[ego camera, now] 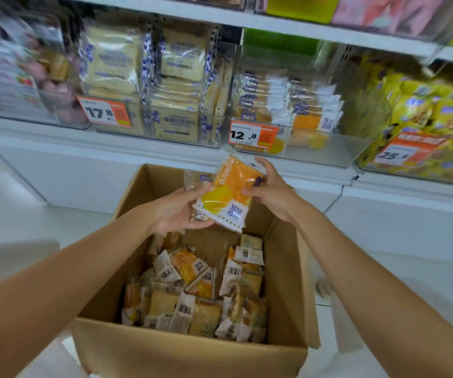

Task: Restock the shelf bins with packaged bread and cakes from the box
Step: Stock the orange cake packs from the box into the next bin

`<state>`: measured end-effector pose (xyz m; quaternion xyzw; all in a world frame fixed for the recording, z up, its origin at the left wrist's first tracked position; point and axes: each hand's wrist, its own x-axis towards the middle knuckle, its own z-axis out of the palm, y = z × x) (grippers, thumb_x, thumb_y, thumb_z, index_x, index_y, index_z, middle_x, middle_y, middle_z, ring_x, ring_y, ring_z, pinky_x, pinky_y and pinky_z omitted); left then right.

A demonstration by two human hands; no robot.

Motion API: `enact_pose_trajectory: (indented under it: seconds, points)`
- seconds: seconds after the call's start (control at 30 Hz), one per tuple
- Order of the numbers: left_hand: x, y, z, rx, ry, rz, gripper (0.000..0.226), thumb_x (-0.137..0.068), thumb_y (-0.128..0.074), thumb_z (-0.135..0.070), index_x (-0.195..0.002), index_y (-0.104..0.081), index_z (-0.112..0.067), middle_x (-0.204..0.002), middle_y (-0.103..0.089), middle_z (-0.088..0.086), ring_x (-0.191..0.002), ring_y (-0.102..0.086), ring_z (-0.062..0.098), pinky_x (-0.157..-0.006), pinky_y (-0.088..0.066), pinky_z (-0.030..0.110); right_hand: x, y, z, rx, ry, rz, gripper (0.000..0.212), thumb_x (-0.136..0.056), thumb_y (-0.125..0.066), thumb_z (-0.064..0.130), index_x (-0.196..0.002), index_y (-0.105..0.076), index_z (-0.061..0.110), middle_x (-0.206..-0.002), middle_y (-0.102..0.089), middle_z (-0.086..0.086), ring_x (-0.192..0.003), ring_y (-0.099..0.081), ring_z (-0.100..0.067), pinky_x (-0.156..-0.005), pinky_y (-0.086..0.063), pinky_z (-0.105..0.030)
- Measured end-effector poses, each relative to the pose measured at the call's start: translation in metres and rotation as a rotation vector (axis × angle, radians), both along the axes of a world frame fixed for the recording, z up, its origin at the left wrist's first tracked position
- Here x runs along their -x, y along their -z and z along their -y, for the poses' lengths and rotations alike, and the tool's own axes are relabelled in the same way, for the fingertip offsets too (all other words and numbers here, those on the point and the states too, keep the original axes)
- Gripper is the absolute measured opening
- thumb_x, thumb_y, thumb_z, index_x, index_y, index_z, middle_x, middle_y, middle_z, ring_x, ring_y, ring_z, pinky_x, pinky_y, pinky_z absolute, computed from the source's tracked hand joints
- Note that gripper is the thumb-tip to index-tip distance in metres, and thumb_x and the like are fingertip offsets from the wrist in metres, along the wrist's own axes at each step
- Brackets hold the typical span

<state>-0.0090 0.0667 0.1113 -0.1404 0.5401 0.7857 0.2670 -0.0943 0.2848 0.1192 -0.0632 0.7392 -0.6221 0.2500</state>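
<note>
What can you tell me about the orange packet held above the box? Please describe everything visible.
The orange packet is a flat plastic wrapper, orange and yellow, with a white end bearing purple characters. It is tilted, white end toward the person, above the open cardboard box. The left hand holds its left side; the right hand pinches its right edge. A second packet shows behind it.

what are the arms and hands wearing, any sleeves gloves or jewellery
The left arm and right arm are bare, no sleeves in view. The left hand and right hand have no gloves; no watch, bracelet or ring shows.
</note>
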Motion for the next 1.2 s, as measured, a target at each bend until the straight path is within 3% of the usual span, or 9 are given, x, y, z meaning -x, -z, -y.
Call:
enact_pose_trajectory:
  seconds: [0.17, 0.33, 0.53, 0.6, 0.7, 0.83, 0.97, 1.1, 1.2]
  points:
    - [0.003, -0.029, 0.000, 0.002, 0.092, -0.048, 0.074, -0.083, -0.046, -0.068, -0.140, -0.051, -0.021, -0.136, -0.060, 0.013, -0.124, -0.059, 0.032, -0.102, -0.047, 0.054, -0.003, -0.062, 0.002, -0.273, -0.323, -0.324, 0.107, -0.084, -0.068, -0.007, -0.153, -0.004, 0.044, -0.162, -0.013, 0.001, -0.124, -0.050, -0.012, -0.077, -0.053, -0.022]
    - [0.020, -0.057, -0.009, 0.117, 0.214, -0.108, 0.068, -0.083, -0.058, -0.062, -0.140, -0.050, -0.026, -0.142, -0.056, 0.004, -0.126, -0.057, 0.029, -0.096, -0.051, 0.053, 0.008, -0.091, 0.013, -0.484, -0.485, -0.600, 0.113, -0.082, -0.061, -0.010, -0.149, 0.005, 0.053, -0.161, -0.021, -0.001, -0.085, -0.069, -0.025, -0.064, -0.057, -0.052]
    - [0.046, -0.070, -0.034, 0.145, 0.112, -0.118, 0.059, -0.081, -0.070, -0.029, -0.135, -0.054, -0.011, -0.128, -0.065, 0.013, -0.116, -0.064, 0.032, -0.090, -0.055, 0.054, 0.018, -0.092, -0.012, -0.464, -0.395, -0.626, 0.096, -0.088, -0.070, 0.027, -0.155, -0.002, 0.037, -0.163, -0.009, 0.009, -0.146, -0.023, -0.013, -0.110, -0.039, -0.037]
    - [0.059, -0.077, -0.045, 0.126, 0.097, -0.154, 0.054, -0.080, -0.068, -0.029, -0.130, -0.056, -0.011, -0.120, -0.069, 0.014, -0.111, -0.067, 0.031, -0.092, -0.055, 0.052, 0.028, -0.096, -0.031, -0.476, -0.365, -0.487, 0.105, -0.079, -0.077, 0.046, -0.156, -0.006, 0.033, -0.161, -0.016, 0.011, -0.143, -0.031, -0.012, -0.109, -0.041, -0.037]
    - [0.086, -0.098, -0.072, 0.204, 0.123, -0.244, 0.045, -0.084, -0.065, -0.028, -0.125, -0.059, -0.010, -0.112, -0.072, 0.012, -0.102, -0.070, 0.028, -0.089, -0.058, 0.046, 0.046, -0.116, -0.061, -0.729, -0.296, -0.576, 0.094, -0.070, -0.076, 0.062, -0.145, -0.038, 0.020, -0.143, -0.047, 0.008, -0.129, -0.047, -0.014, -0.101, -0.044, -0.032]
    - [0.143, -0.127, -0.113, 0.346, 0.099, -0.428, 0.066, -0.084, -0.073, -0.023, -0.142, -0.043, -0.011, -0.123, -0.066, 0.009, -0.098, -0.070, 0.022, -0.086, -0.058, 0.038, 0.079, -0.152, -0.099, -0.772, -0.099, -0.765, 0.072, -0.070, -0.082, 0.049, -0.126, -0.054, 0.013, -0.116, -0.049, 0.002, -0.116, -0.049, -0.019, -0.088, -0.041, -0.030]
    - [0.195, -0.153, -0.145, 0.600, 0.094, -0.720, 0.049, -0.085, -0.075, -0.016, -0.129, -0.054, -0.013, -0.108, -0.064, -0.004, -0.081, -0.063, -0.002, -0.060, -0.048, 0.009, 0.121, -0.167, -0.130, -0.903, 0.050, -1.007, 0.071, -0.070, -0.083, 0.046, -0.128, -0.053, 0.017, -0.115, -0.046, -0.003, -0.118, -0.039, -0.023, -0.089, -0.034, -0.031]
    - [0.239, -0.136, -0.156, 0.794, 0.270, -0.715, 0.064, -0.074, -0.078, -0.002, -0.130, -0.053, -0.019, -0.106, -0.068, 0.000, -0.084, -0.069, 0.013, -0.068, -0.059, 0.027, 0.152, -0.149, -0.143, -1.118, 0.033, -1.044, 0.071, -0.068, -0.082, 0.048, -0.124, -0.052, 0.018, -0.118, -0.047, -0.007, -0.116, -0.042, -0.025, -0.090, -0.044, -0.039]
    - [0.250, -0.114, -0.150, 0.903, 0.455, -0.720, 0.053, -0.076, -0.083, -0.010, -0.122, -0.061, -0.024, -0.101, -0.066, -0.008, -0.095, -0.065, 0.009, -0.076, -0.052, 0.024, 0.168, -0.116, -0.144, -1.131, -0.121, -0.817, 0.074, -0.068, -0.082, 0.052, -0.130, -0.053, 0.022, -0.127, -0.049, -0.004, -0.121, -0.046, -0.022, -0.091, -0.043, -0.032]
